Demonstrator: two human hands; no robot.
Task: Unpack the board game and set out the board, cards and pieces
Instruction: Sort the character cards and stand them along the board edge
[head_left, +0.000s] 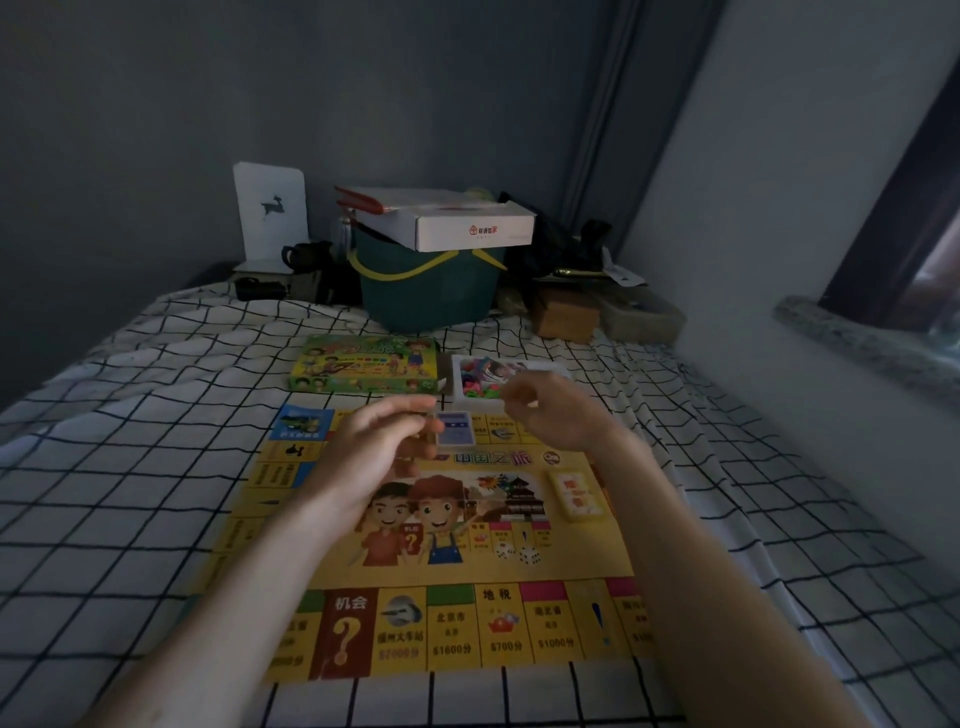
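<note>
The yellow game board lies unfolded on the checked bed sheet. My left hand hovers over the board's far left part and pinches the left edge of a small blue card deck. My right hand is raised just right of the deck, its fingers curled in a pinch; I cannot make out anything between them. A yellow card deck rests on the board's right side. Behind the board are the green game box and a white tray of coloured pieces, partly hidden by my right hand.
A green bucket with a white carton on top stands at the head of the bed. Dark cups, a white deer-print card and brown boxes line the back. A wall and stone sill bound the right side.
</note>
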